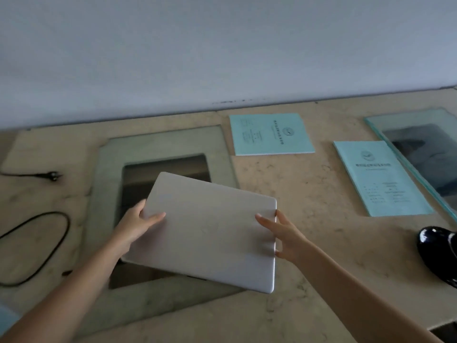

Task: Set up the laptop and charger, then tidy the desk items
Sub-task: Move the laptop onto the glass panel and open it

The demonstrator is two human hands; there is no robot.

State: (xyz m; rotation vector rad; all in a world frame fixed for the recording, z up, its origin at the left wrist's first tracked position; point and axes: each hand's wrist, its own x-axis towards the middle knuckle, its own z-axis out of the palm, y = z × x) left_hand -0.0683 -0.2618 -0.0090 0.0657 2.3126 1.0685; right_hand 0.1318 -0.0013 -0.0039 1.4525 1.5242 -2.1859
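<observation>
A closed, flat silver-grey laptop (pixel 210 233) is held between both hands, turned askew to the table's edges. The left grip (pixel 138 220) clasps its left short edge, fingers curled onto the lid. The right grip (pixel 280 235) takes the opposite edge, one finger laid on the lid and the thumb hooked at the rim lower down. Whether the laptop's near corner touches anything beneath cannot be told. Under and beyond both grips lies a clear glass pane (pixel 160 142) with a dark centre, flat on the beige marbled table (pixel 309 184). Well left of the left grip runs a black power cable (pixel 53 243), its plug (pixel 53 175) farther back. Beyond the right grip lie two pale blue paper booklets (pixel 270 134) (pixel 380 179), apart from each other. Right of it sits a glossy black object (pixel 437 253), cut off by the frame.
</observation>
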